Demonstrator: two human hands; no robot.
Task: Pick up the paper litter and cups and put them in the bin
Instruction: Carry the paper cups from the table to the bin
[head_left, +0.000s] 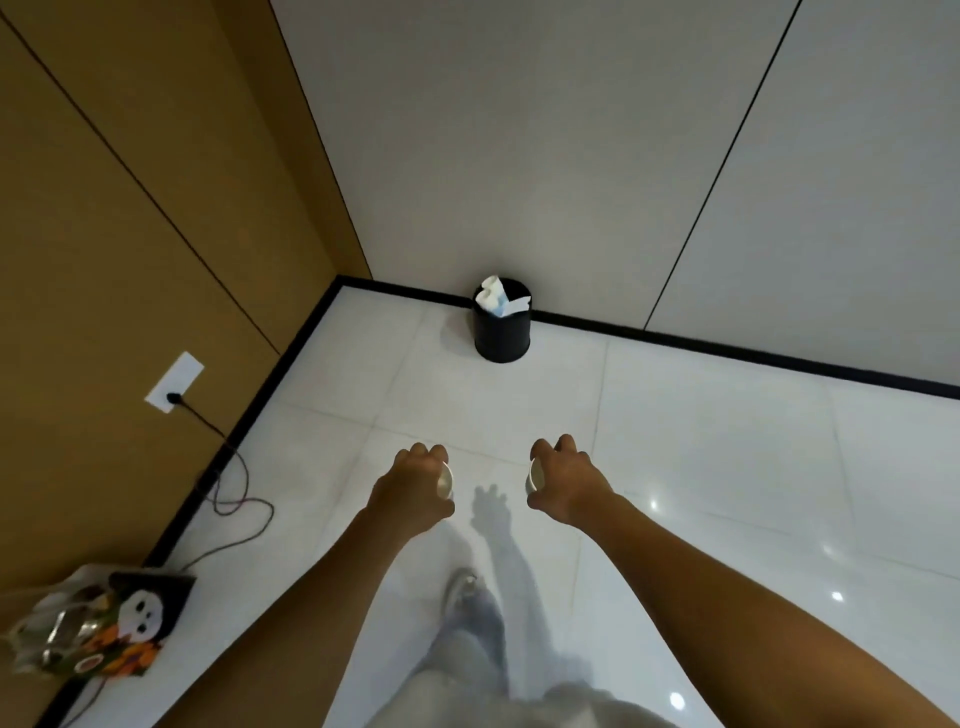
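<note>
While both arms are stretched out over the white tiled floor (701, 441), a small white paper cup is held in each hand. The left cup (445, 480) is wrapped by the curled fingers of the left hand (415, 486), with only its pale round opening seen. The right cup (535, 475) is gripped the same way by the right hand (563, 483), rim turned inward. So both grips are closed around cups, pretty plainly.

Further ahead, a small black bin (502, 335) is parked on the floor against the white wall (545, 156), touching the black skirting. Crumpled white paper litter (493, 299) is already stuffed in it and pokes above the rim.

Off to the left, a white wall socket (174, 382) is set in the brown panel, and a dark cable (236, 499) is looped down onto the floor. A colourful printed bag (98, 623) is seen at the lower left. Between hands and bin, only bare tile is visible, plus a shoe (460, 590) below.
</note>
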